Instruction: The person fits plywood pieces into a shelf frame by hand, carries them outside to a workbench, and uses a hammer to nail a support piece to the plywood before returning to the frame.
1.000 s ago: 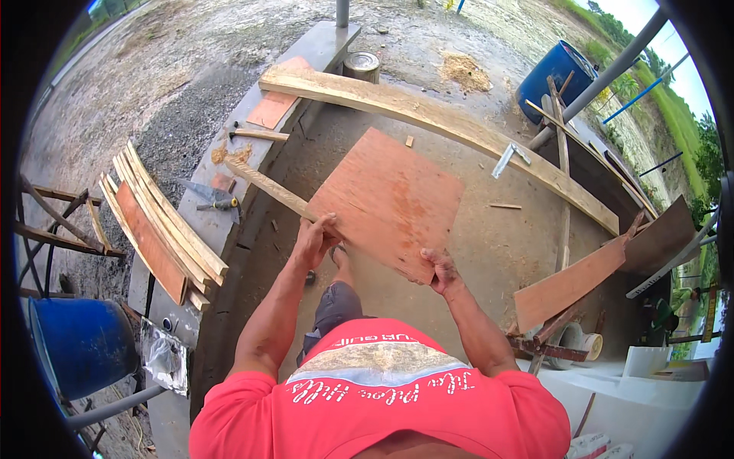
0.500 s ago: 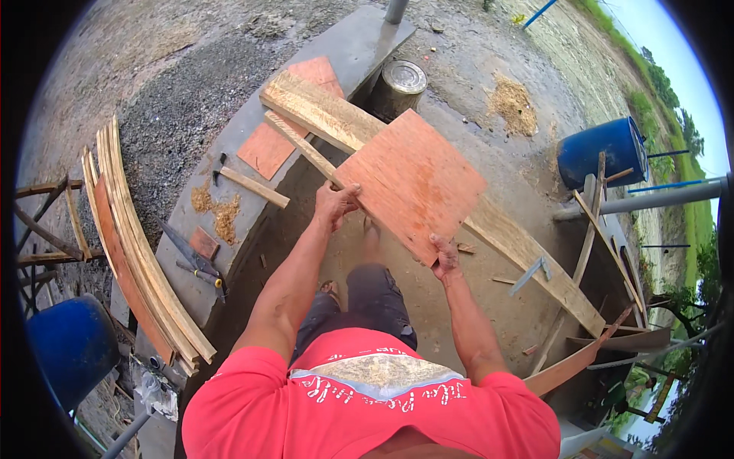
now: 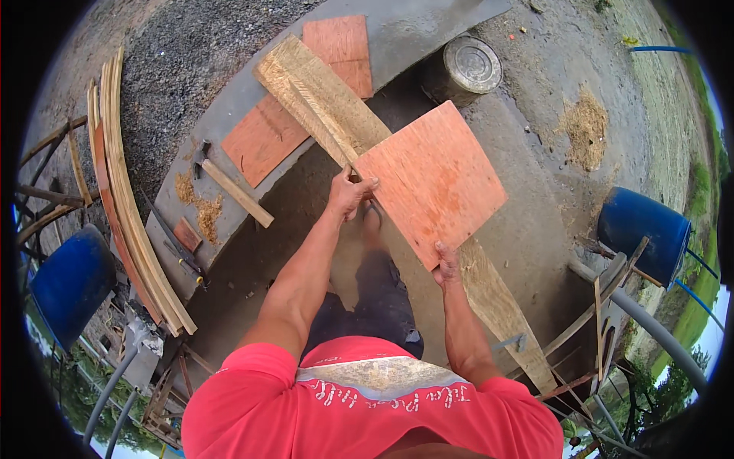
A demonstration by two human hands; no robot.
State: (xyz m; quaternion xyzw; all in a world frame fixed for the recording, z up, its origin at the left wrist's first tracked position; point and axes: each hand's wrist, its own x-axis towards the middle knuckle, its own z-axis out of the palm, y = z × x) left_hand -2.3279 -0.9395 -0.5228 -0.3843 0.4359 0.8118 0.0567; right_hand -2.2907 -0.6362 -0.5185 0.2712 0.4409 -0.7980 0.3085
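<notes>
My left hand [image 3: 350,191] is closed on the left edge of a square reddish plywood panel [image 3: 428,176], where a narrow wooden strip [image 3: 313,122] extends forward from it. My right hand [image 3: 447,265] grips the panel's near corner, thumb on top. Beneath the panel a long pale plank [image 3: 489,298] runs diagonally from the concrete ledge [image 3: 428,23] to the lower right, with a metal square [image 3: 516,343] on its near end. Plywood pieces [image 3: 260,141] lie on the ledge, with a hammer [image 3: 235,191], sawdust and a handsaw [image 3: 172,245] beside them.
Stacked long strips [image 3: 130,214] lie along the left, beside a blue drum [image 3: 69,279]. A metal can [image 3: 470,61] stands beyond the ledge. Another blue drum [image 3: 642,233], pipes and leaning boards are at the right, near a sawdust pile [image 3: 585,126].
I have moved toward the ledge and my view tilts further down. The panel and strip, still in both hands, are now over the long plank, with the strip pointing more steeply forward.
</notes>
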